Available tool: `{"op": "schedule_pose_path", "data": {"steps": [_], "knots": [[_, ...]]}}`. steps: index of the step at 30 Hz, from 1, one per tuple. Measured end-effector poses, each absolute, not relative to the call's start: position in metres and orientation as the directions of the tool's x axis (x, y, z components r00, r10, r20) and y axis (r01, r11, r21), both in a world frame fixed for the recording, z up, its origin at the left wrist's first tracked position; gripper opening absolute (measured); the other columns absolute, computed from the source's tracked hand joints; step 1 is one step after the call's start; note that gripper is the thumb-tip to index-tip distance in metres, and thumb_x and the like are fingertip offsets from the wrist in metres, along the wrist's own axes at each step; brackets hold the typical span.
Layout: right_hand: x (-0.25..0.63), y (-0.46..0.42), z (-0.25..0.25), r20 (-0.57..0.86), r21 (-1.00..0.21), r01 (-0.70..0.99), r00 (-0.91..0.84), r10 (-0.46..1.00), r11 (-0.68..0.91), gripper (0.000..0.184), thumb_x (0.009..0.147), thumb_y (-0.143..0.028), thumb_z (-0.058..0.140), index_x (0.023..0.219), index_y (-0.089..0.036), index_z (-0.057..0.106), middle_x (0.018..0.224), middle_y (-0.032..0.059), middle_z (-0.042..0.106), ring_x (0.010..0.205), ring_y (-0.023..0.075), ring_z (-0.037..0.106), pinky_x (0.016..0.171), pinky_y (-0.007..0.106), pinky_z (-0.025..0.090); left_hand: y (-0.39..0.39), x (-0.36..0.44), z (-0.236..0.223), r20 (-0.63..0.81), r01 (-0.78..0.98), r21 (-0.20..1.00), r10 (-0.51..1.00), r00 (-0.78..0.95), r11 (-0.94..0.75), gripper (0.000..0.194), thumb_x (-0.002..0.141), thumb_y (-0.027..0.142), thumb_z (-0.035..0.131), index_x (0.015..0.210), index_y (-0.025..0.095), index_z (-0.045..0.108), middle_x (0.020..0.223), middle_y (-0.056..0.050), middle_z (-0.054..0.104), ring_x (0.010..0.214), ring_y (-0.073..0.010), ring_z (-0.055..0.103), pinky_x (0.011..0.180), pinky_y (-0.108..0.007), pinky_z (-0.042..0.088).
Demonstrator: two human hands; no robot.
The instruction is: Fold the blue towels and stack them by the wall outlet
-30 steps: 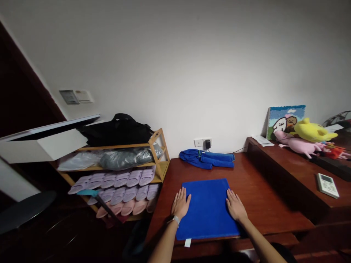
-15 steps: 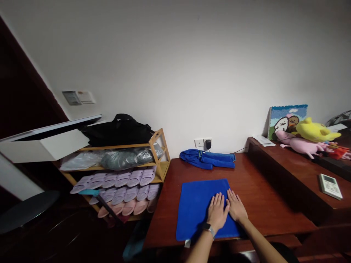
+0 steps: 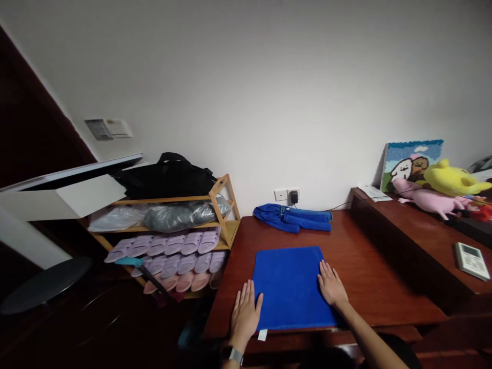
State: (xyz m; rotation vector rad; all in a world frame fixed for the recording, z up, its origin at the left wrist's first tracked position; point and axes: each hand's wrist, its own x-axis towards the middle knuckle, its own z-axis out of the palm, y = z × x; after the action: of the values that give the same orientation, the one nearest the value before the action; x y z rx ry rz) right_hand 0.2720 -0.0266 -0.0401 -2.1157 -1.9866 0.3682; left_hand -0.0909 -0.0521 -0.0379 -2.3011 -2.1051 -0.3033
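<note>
A blue cloth [image 3: 288, 289] lies spread flat on the reddish-brown wooden table [image 3: 369, 277], with a small white tag [image 3: 262, 335] at its front left. My left hand [image 3: 246, 312] rests at the cloth's left edge, fingers stretched out, a watch on its wrist. On the right edge of the cloth lies my right hand [image 3: 332, 287], palm down with fingers extended. Neither hand grips anything. Behind the spread cloth, by the wall, sits a bunched and rolled blue cloth [image 3: 294, 219].
A wooden shoe rack [image 3: 229, 202] with lilac and pink slippers and a black bag [image 3: 167, 177] stands left of the table. A black plug [image 3: 294, 197] sits in the wall socket. The raised right ledge holds plush toys [image 3: 430, 200] and a white remote-like device [image 3: 472, 260].
My left hand has moved left across the cloth, from its middle to its left edge. The right hand stays at the right edge. The view has shifted slightly.
</note>
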Motion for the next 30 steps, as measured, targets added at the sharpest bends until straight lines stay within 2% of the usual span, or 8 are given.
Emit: {"op": "schedule_pose_path", "data": {"steps": [5, 9, 13, 17, 19, 22, 26, 30], "knots": [[0.272, -0.03, -0.029, -0.05, -0.334, 0.94, 0.057, 0.997, -0.07, 0.07, 0.102, -0.045, 0.014, 0.163, -0.011, 0.021, 0.17, 0.0055, 0.019, 0.158, 0.019, 0.013, 0.128, 0.04, 0.008, -0.055, -0.088, -0.038, 0.152, 0.984, 0.143, 0.984, 0.087, -0.109, 0.072, 0.103, 0.057, 0.02, 0.163, 0.017, 0.023, 0.167, -0.008, 0.028, 0.155, -0.0267, 0.025, 0.128, -0.05, 0.023], [0.272, -0.06, -0.029, 0.005, -0.352, 0.935, 0.059, 0.998, -0.054, 0.07, 0.102, -0.047, 0.012, 0.163, -0.013, 0.022, 0.17, 0.003, 0.02, 0.158, 0.0194, 0.013, 0.129, 0.041, 0.01, -0.057, -0.095, -0.031, 0.183, 0.962, 0.234, 0.978, 0.097, -0.139, 0.069, 0.105, 0.054, 0.02, 0.163, 0.017, 0.023, 0.167, -0.007, 0.03, 0.155, -0.0226, 0.026, 0.127, -0.046, 0.026], [0.27, -0.103, -0.045, 0.026, -0.342, 0.937, 0.078, 0.997, -0.065, 0.071, 0.102, -0.051, 0.011, 0.163, -0.015, 0.023, 0.169, 0.0009, 0.021, 0.157, 0.0205, 0.015, 0.129, 0.042, 0.013, -0.061, -0.08, -0.021, 0.281, 0.94, 0.273, 0.952, 0.125, -0.204, 0.062, 0.106, 0.049, 0.021, 0.159, 0.02, 0.034, 0.166, -0.005, 0.035, 0.154, -0.0213, 0.029, 0.127, -0.043, 0.029], [0.265, -0.121, -0.054, 0.051, -0.309, 0.95, 0.072, 0.996, -0.053, 0.07, 0.103, -0.05, 0.016, 0.161, -0.015, 0.028, 0.168, 0.0026, 0.025, 0.157, 0.023, 0.016, 0.129, 0.044, 0.014, -0.072, -0.005, -0.008, 0.26, 0.88, 0.266, 0.908, 0.328, -0.394, 0.058, 0.107, 0.047, 0.023, 0.157, 0.024, 0.04, 0.165, -0.003, 0.037, 0.153, -0.0222, 0.033, 0.126, -0.044, 0.032], [0.264, -0.121, -0.056, 0.082, -0.297, 0.954, 0.072, 0.994, -0.045, 0.068, 0.103, -0.049, 0.017, 0.161, -0.015, 0.03, 0.167, 0.0035, 0.025, 0.157, 0.0234, 0.017, 0.129, 0.045, 0.014, -0.079, 0.044, -0.003, 0.233, 0.808, 0.262, 0.847, 0.477, -0.527, 0.058, 0.106, 0.047, 0.024, 0.159, 0.026, 0.034, 0.166, -0.002, 0.035, 0.154, -0.0228, 0.03, 0.127, -0.046, 0.031], [0.266, -0.119, -0.06, 0.116, -0.28, 0.96, 0.037, 0.993, -0.003, 0.066, 0.103, -0.046, 0.018, 0.16, -0.015, 0.032, 0.166, 0.0033, 0.025, 0.156, 0.0229, 0.02, 0.129, 0.046, 0.017, -0.086, 0.1, -0.003, 0.225, 0.738, 0.26, 0.782, 0.581, -0.623, 0.06, 0.107, 0.046, 0.022, 0.163, 0.026, 0.02, 0.168, -0.002, 0.027, 0.156, -0.0224, 0.024, 0.129, -0.046, 0.027], [0.27, -0.116, -0.071, 0.168, -0.242, 0.969, -0.005, 0.986, 0.047, 0.063, 0.103, -0.044, 0.021, 0.158, -0.015, 0.035, 0.166, 0.0043, 0.026, 0.155, 0.025, 0.025, 0.128, 0.048, 0.022, -0.088, 0.11, -0.013, 0.189, 0.757, 0.243, 0.795, 0.576, -0.606, 0.061, 0.107, 0.048, 0.02, 0.163, 0.023, 0.017, 0.167, -0.005, 0.029, 0.155, -0.0245, 0.026, 0.127, -0.05, 0.029], [0.269, -0.114, -0.076, 0.227, -0.249, 0.968, 0.026, 0.974, 0.032, 0.064, 0.105, -0.047, 0.021, 0.158, -0.015, 0.036, 0.165, 0.006, 0.031, 0.154, 0.0251, 0.028, 0.127, 0.048, 0.024, -0.086, 0.045, -0.032, 0.206, 0.87, 0.172, 0.88, 0.427, -0.462, 0.065, 0.105, 0.055, 0.024, 0.161, 0.022, 0.025, 0.166, -0.005, 0.028, 0.154, -0.0252, 0.029, 0.126, -0.049, 0.031]]}}
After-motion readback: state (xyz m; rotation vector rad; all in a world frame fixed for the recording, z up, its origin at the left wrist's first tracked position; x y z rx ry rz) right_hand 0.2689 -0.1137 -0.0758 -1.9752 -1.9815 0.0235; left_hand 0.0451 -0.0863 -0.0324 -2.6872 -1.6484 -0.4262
